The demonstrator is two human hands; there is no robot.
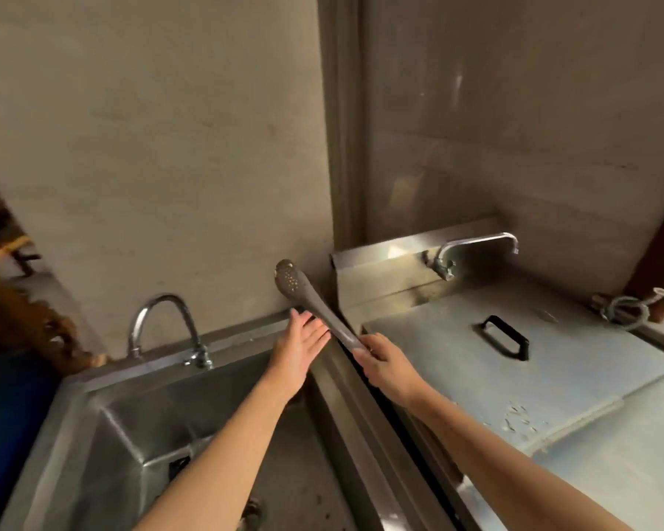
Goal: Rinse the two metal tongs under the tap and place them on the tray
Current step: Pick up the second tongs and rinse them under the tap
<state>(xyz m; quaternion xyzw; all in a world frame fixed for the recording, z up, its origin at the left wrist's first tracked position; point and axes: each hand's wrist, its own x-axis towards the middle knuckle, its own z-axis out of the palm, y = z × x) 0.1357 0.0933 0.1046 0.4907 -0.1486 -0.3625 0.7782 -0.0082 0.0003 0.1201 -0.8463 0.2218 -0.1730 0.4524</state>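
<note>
Right hand (pixel 384 362) grips the end of the tongs (pixel 310 300) above the sink's (pixel 238 340) back right corner. My left hand (pixel 299 348) is flat and open beside them. Held by just the end, they might slip and fall.

right hand (pixel 386 362) gripping tongs (pixel 311 300), left hand (pixel 298 346) flat beside

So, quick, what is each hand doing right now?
Left hand: open, beside the tongs; contact unclear.
Right hand: gripping the tongs' lower end.
</note>
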